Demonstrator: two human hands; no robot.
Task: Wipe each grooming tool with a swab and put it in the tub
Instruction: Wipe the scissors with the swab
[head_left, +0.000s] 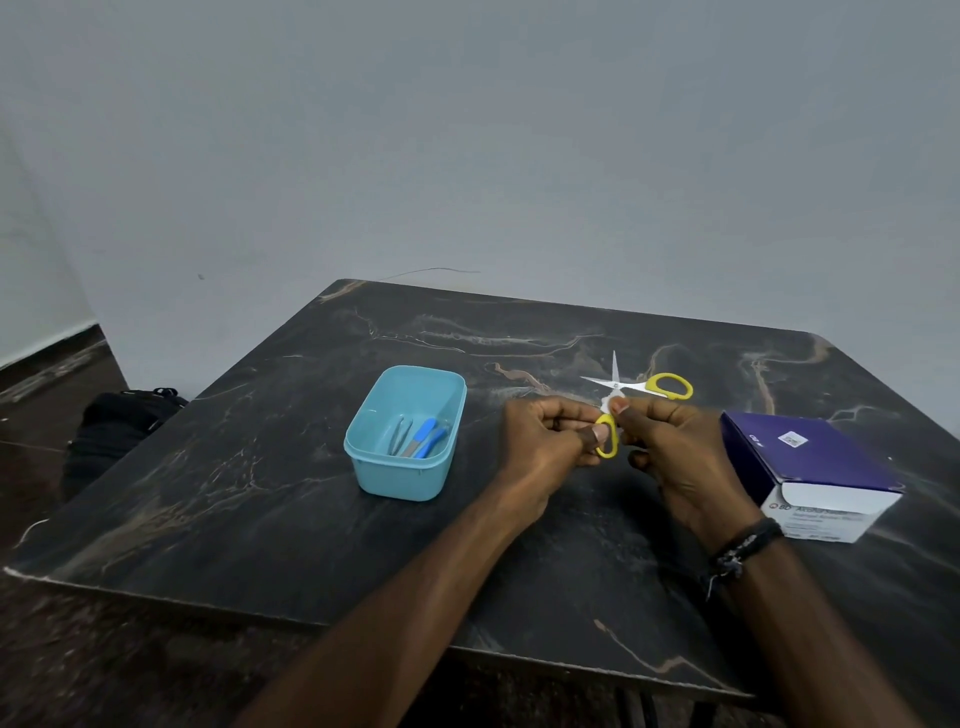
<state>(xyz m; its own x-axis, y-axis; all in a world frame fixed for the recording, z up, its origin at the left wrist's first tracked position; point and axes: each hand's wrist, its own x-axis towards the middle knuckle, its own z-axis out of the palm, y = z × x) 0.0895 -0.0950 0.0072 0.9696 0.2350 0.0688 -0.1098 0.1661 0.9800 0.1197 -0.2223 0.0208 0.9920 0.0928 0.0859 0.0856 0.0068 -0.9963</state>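
Over dark marble table (311, 519), left hand (545, 441) is gripping open scissors (623, 387); right hand (680, 457) is pinching swab (609, 402); exposed points risk pricking fingers

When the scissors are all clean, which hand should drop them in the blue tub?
Probably the left hand. It already grips a yellow handle of the scissors and is on the tub's side. The right hand pinches the swab and sits farther from the tub.
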